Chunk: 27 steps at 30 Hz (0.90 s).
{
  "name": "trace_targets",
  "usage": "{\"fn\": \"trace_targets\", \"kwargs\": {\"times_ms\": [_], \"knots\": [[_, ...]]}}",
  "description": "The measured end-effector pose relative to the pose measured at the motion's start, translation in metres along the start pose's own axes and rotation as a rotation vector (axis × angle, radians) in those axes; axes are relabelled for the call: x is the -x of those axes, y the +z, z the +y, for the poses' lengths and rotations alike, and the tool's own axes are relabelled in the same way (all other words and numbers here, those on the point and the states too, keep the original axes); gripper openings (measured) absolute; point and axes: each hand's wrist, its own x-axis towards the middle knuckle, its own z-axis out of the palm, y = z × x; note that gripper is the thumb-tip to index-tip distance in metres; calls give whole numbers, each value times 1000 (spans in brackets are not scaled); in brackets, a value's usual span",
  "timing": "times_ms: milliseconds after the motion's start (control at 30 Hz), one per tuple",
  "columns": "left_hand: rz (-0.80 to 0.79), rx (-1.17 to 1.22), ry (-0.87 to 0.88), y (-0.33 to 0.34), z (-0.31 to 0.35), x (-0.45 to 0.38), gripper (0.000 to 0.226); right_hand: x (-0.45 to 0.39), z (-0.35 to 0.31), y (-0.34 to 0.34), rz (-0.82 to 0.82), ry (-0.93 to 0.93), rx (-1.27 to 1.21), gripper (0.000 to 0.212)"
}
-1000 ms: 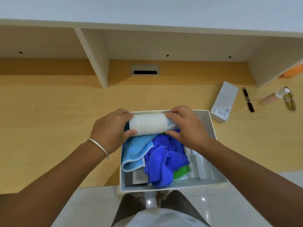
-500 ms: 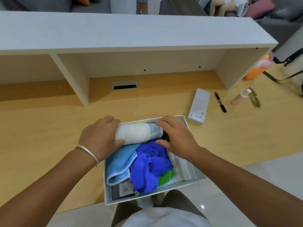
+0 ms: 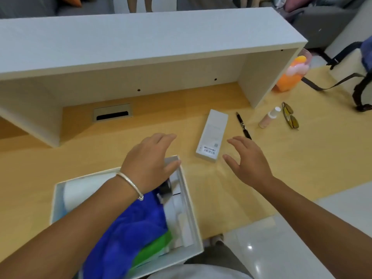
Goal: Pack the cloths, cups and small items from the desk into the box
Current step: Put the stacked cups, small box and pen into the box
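Both hands are hovering over the wooden tabletop [image 3: 60, 162], palms down, fingers spread, each grip released and grasping nothing. The left hand [image 3: 150, 164], with a silver bangle [image 3: 130, 183] on its wrist, is hanging above the far right corner of the white box [image 3: 191, 224]. The right hand [image 3: 246, 161] is floating over bare wood to the right of that corner, apart from the box.

The box is sitting at the near edge of the tabletop, toward 7 o'clock in the view. Inside it, a white ribbed cup [image 3: 84, 190] is lying on its side along the far wall, partly hidden by the left forearm. A blue cloth [image 3: 132, 230] is filling the middle, a green cloth [image 3: 155, 248] is showing beneath it toward the near wall, and white items that cannot be identified are lying along the right wall.

Between the two hands and just beyond them, at 12 o'clock from the box corner, a small white carton [image 3: 213, 133] is lying flat, label end nearest the viewer. At 1 o'clock from the right hand, a black pen [image 3: 242, 125] is lying just beside the fingertips. Farther toward 2 o'clock, a small pink bottle [image 3: 268, 117] is lying on its side, with yellow-tinted glasses [image 3: 289, 117] just beside it. A white shelf unit [image 3: 141, 47] is spanning the far side of the tabletop.
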Motion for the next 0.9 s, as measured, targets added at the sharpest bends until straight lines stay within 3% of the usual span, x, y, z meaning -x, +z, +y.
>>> {"fn": "trace_targets", "kwargs": {"times_ms": [133,367,500,600,767,900], "knots": [[-84,25,-99,43,51,-67,72,-24,73,11,-134,157,-74,53],[-250,51,-401,124,91,-161,94,-73,153,27,-239,203,-103,49],[-275,31,-532,155,89,-182,112,-90,171,34,-262,170,-95,32],[-309,12,-588,171,88,-186,121,-96,176,38,-263,173,-135,32],[-308,-50,-615,184,91,-188,125,-98,182,42,-270,249,-203,39],[-283,-16,-639,182,90,-186,123,-98,183,42,-279,284,-216,26]]}}
